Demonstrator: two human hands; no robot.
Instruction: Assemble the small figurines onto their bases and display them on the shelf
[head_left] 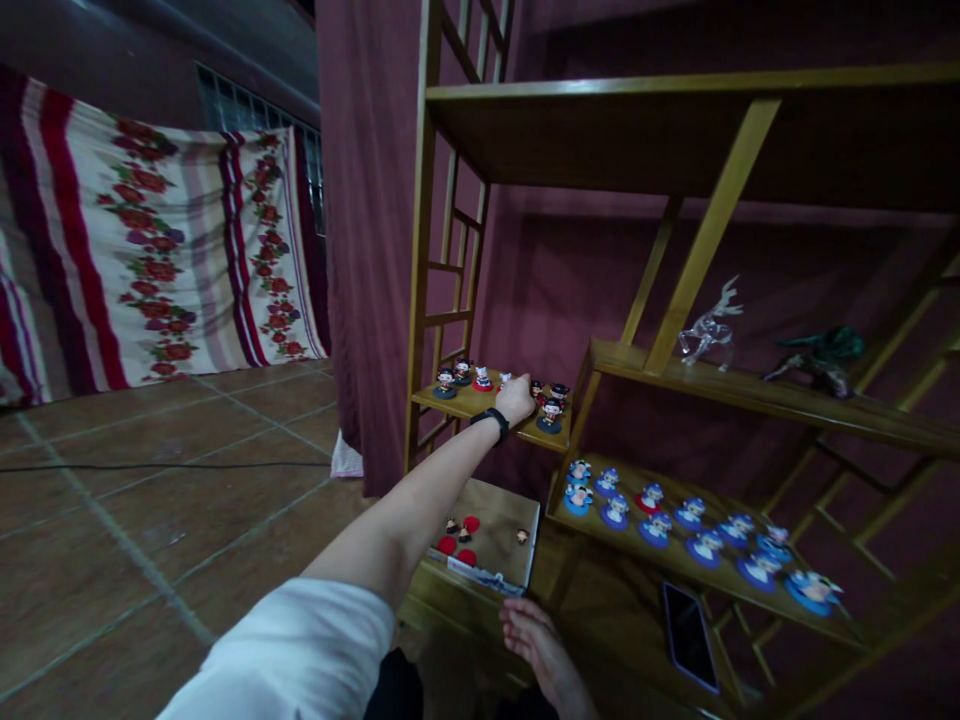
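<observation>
My left hand [515, 401], with a black wristband [496, 422], reaches to the small upper shelf [480, 405]. Its fingers are closed among the figurines, and whatever they hold is hidden behind the hand. To its left stand dark-based figurines [445, 383] and a white figurine on a red base [482, 379]. Another white figurine [505, 380] is partly covered by the hand. Dark-haired figurines [552, 414] stand just to its right. Lower down, my right hand [536, 640] is open and holds nothing, fingers loosely bent, near the cardboard tray's [529, 560] front edge.
Red discs [471, 523] and small figure parts [523, 537] lie in the tray. Several blue and purple figurines [655, 528] line the lower right shelf. A clear deer ornament [709, 335] and a green ornament [823, 352] stand above. A phone [689, 637] lies below.
</observation>
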